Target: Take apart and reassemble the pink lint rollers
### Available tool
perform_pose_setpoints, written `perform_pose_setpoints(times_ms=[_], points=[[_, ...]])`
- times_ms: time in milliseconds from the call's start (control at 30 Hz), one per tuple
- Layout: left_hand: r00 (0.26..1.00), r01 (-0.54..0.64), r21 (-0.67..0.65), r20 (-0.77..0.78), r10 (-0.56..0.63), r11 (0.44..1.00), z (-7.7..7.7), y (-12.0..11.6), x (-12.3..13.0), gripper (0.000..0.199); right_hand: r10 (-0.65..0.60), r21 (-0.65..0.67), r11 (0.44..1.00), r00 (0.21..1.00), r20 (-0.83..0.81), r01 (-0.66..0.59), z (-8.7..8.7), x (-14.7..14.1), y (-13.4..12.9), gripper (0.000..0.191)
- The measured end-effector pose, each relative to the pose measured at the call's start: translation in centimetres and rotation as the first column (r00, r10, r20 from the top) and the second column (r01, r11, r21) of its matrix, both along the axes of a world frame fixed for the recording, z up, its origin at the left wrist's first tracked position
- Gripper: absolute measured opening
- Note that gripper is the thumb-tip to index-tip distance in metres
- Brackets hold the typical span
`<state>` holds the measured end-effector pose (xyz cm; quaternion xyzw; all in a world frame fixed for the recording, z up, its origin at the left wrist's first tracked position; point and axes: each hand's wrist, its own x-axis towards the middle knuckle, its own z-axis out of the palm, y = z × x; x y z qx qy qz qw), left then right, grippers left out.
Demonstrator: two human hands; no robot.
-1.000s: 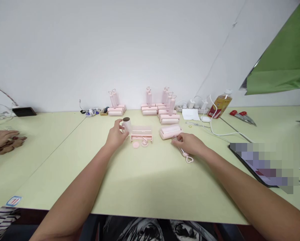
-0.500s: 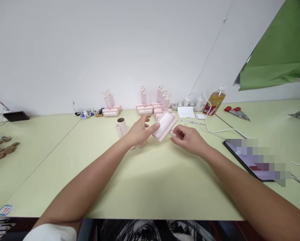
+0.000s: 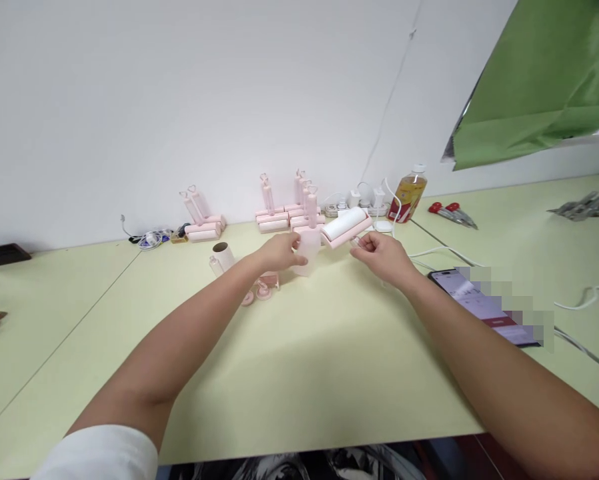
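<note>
My left hand (image 3: 281, 252) pinches a translucent pale pink cover (image 3: 307, 252) between thumb and fingers. To its right, my right hand (image 3: 379, 253) grips the short clear handle end of a pink roller (image 3: 347, 228), whose white roll is exposed and tilted above the table. The cover and the roller are apart. Left of my left hand stand a white roll with a brown core (image 3: 222, 255) and a slim pink handle (image 3: 215, 266). Small round pink parts (image 3: 263, 288) lie beneath my left forearm.
Pink rollers with upright handles (image 3: 204, 228) line the wall. A bottle (image 3: 408, 195), white chargers and cables stand at the back right. Red-handled pliers (image 3: 452, 215) and a phone (image 3: 479, 303) lie on the right. A dark device (image 3: 3, 255) is far left.
The cover has come off the roller and is in my left hand. The roller in my right hand now shows its white roll. The view has shifted rightward.
</note>
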<state>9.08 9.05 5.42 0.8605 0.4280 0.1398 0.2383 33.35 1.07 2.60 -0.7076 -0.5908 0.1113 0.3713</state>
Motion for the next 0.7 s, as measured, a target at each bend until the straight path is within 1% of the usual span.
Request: perform_pose_setpoints(times_ms=[67, 100, 133, 200, 300, 367, 433, 500, 567, 633, 700], points=[[0.999, 0.007, 0.024, -0.049, -0.006, 1.0, -0.6, 0.0, 0.4, 0.025, -0.013, 0.019, 1.0, 1.0, -0.019, 0.013, 0.0, -0.2, 0.0, 0.019], [0.999, 0.007, 0.025, -0.053, -0.006, 1.0, -0.7, 0.0, 0.5, 0.024, -0.014, 0.021, 1.0, 0.999, -0.033, 0.014, -0.1, -0.4, 0.0, 0.019], [0.999, 0.011, 0.02, -0.048, -0.01, 1.0, -0.7, 0.1, 0.7, 0.026, -0.011, 0.02, 1.0, 0.999, -0.051, 0.012, -0.3, -0.5, 0.0, 0.019], [0.999, 0.034, 0.008, -0.036, -0.033, 0.999, -0.7, 0.3, 1.0, 0.037, 0.006, 0.01, 1.0, 0.995, -0.095, -0.005, -0.7, -0.8, 0.1, 0.019], [0.992, 0.117, -0.035, 0.052, -0.115, 0.993, -0.6, 0.2, 1.4, 0.05, 0.06, -0.038, 0.997, 0.982, -0.177, -0.068, -1.7, -1.1, 0.3, 0.021], [0.977, 0.174, -0.067, 0.137, -0.164, 0.983, -0.6, -0.1, 1.8, 0.053, 0.096, -0.062, 0.991, 0.963, -0.251, -0.115, -2.3, -1.3, 0.4, 0.021], [0.961, 0.21, -0.09, 0.204, -0.188, 0.974, -0.8, -0.4, 2.3, 0.055, 0.124, -0.06, 0.986, 0.93, -0.345, -0.154, -2.6, -1.5, 0.4, 0.021], [0.946, 0.223, -0.109, 0.265, -0.188, 0.969, -0.8, -0.5, 2.6, 0.054, 0.139, -0.04, 0.984, 0.887, -0.439, -0.174, -2.7, -1.6, 0.5, 0.022], [0.923, 0.222, -0.137, 0.347, -0.163, 0.965, -0.6, -0.2, 2.8, 0.052, 0.129, -0.015, 0.987, 0.843, -0.522, -0.16, -2.5, -1.7, 0.5, 0.024], [0.904, 0.192, -0.16, 0.413, -0.11, 0.968, -0.4, 0.4, 2.7, 0.049, 0.094, 0.011, 0.994, 0.811, -0.577, -0.107, -2.3, -1.7, 0.6, 0.026], [0.911, 0.139, -0.152, 0.408, -0.066, 0.979, -0.1, 1.0, 2.4, 0.046, 0.06, 0.031, 0.998, 0.793, -0.606, -0.052, -2.0, -1.7, 0.7, 0.028]])
